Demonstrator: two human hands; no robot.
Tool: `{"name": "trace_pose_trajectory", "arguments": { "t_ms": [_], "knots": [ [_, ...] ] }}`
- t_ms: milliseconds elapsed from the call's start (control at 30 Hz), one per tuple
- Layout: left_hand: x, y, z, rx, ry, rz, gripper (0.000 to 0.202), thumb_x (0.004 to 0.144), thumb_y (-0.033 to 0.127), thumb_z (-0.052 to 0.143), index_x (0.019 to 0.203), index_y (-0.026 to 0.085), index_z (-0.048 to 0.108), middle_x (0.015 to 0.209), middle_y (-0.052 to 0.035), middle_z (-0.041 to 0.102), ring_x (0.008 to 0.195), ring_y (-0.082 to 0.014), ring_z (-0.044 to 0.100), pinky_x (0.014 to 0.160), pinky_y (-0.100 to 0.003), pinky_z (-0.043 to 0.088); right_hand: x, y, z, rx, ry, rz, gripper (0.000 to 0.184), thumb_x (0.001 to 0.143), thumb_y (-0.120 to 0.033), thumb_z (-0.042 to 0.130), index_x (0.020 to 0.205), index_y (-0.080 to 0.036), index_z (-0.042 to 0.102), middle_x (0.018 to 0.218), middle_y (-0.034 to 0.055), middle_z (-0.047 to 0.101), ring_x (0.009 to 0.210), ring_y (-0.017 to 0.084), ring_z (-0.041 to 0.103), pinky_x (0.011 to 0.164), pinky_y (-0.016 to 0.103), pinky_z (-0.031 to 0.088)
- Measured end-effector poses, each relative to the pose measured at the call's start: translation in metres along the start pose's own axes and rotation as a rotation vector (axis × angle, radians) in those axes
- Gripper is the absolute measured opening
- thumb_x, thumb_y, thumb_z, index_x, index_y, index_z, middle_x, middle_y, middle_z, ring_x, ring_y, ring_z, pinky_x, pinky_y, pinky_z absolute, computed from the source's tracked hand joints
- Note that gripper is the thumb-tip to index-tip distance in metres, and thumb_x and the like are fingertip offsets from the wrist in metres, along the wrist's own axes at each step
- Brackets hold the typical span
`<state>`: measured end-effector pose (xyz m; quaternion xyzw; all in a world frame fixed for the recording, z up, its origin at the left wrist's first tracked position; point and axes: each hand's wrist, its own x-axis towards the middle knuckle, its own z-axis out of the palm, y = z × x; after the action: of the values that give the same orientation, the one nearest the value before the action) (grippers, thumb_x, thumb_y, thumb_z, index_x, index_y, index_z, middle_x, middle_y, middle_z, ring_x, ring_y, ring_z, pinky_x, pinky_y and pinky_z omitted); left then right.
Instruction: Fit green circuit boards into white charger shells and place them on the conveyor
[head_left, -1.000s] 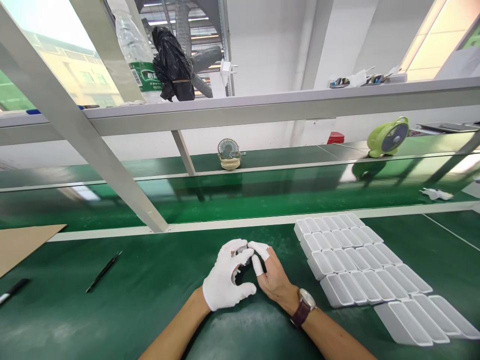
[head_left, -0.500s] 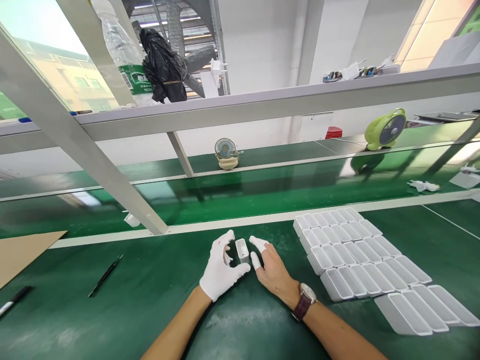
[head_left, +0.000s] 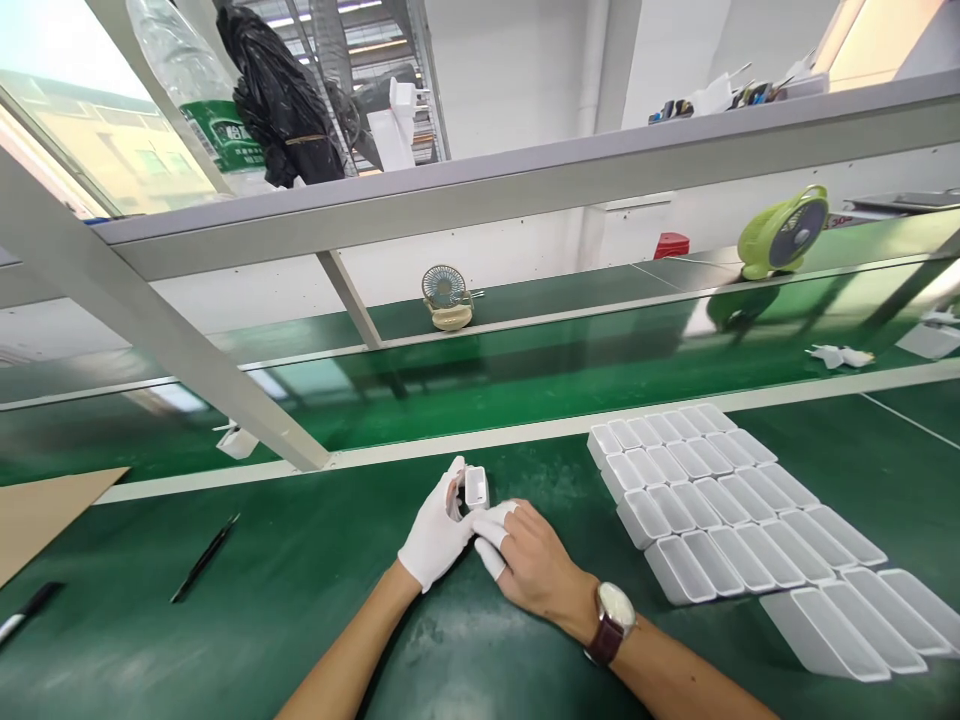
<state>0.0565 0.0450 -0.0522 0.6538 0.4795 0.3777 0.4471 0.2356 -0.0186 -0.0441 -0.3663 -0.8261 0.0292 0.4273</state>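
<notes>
My left hand (head_left: 436, 535), in a white glove, is closed round a small white open-topped plastic box (head_left: 476, 487). Its fingers are on the box's left side and the thumb lies below it. My right hand (head_left: 536, 562) wears white finger covers on some fingers and a watch at the wrist. Its fingers are curled together against the left thumb, just under the box. Anything between those right fingertips is too hidden to make out.
Rows of white open boxes (head_left: 709, 500) stand on the green table to the right. A pen (head_left: 204, 560), a marker (head_left: 30, 612) and cardboard (head_left: 52, 515) lie at left. A slanted post (head_left: 195, 350) and raised shelf (head_left: 480, 200) frame the back; fans stand beyond.
The box stood between both open hands earlier; now my left hand has closed on it. My right hand has moved left and down, and its fingers have curled in against the left thumb.
</notes>
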Motion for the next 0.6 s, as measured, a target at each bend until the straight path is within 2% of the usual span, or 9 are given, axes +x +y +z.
{"name": "trace_pose_trajectory", "arguments": {
  "t_ms": [133,233,333,400,500,600],
  "knots": [
    [0.000,0.011,0.000,0.114,0.053,-0.010,0.075,0.078,0.029,0.068,0.147,0.020,0.039,0.147,-0.0116,0.053,0.140,-0.0274,0.045,0.119,-0.042,0.037,-0.001,-0.005,0.006,-0.015,-0.164,-0.138,0.017,0.096,-0.020,0.049,0.101,-0.020,0.065,0.088,0.0080,0.066,0.086,0.022,0.060,0.084,0.041,0.053],
    [0.002,0.014,-0.004,0.207,0.079,-0.021,0.070,0.080,0.035,0.066,0.145,0.022,0.042,0.148,-0.0093,0.051,0.140,-0.0278,0.045,0.120,-0.043,0.036,-0.004,-0.002,0.014,-0.049,-0.221,-0.189,0.014,0.095,-0.029,0.054,0.090,-0.021,0.064,0.087,0.0056,0.067,0.092,0.021,0.061,0.088,0.036,0.053],
    [0.009,0.002,-0.011,0.241,0.068,-0.022,0.069,0.082,0.041,0.065,0.145,0.026,0.040,0.152,-0.0052,0.047,0.141,-0.0266,0.045,0.121,-0.043,0.034,-0.004,0.008,0.021,-0.121,-0.260,-0.223,0.021,0.094,-0.040,0.057,0.086,-0.021,0.063,0.095,0.0045,0.068,0.102,0.020,0.061,0.093,0.033,0.051],
    [0.017,-0.010,-0.015,0.238,0.083,-0.012,0.071,0.079,0.044,0.066,0.144,0.028,0.041,0.148,-0.0032,0.051,0.136,-0.0273,0.050,0.118,-0.042,0.039,-0.002,0.015,0.024,-0.182,-0.290,-0.244,0.026,0.094,-0.046,0.057,0.089,-0.022,0.063,0.098,0.0033,0.069,0.103,0.020,0.061,0.094,0.032,0.050],
    [0.031,-0.022,-0.018,0.307,0.100,-0.016,0.070,0.072,0.046,0.070,0.136,0.029,0.049,0.133,-0.0030,0.063,0.122,-0.0315,0.062,0.108,-0.046,0.049,0.005,0.022,0.024,-0.253,-0.338,-0.283,0.025,0.096,-0.046,0.057,0.096,-0.022,0.064,0.095,0.0006,0.069,0.098,0.019,0.062,0.090,0.030,0.051],
    [0.040,-0.021,-0.016,0.394,0.185,-0.078,0.066,0.063,0.049,0.071,0.124,0.028,0.058,0.104,-0.0032,0.074,0.094,-0.0350,0.072,0.086,-0.049,0.060,0.013,0.026,0.022,-0.262,-0.414,-0.346,0.019,0.096,-0.039,0.060,0.091,-0.022,0.066,0.088,-0.0006,0.067,0.089,0.017,0.063,0.083,0.028,0.051]
  ]
}}
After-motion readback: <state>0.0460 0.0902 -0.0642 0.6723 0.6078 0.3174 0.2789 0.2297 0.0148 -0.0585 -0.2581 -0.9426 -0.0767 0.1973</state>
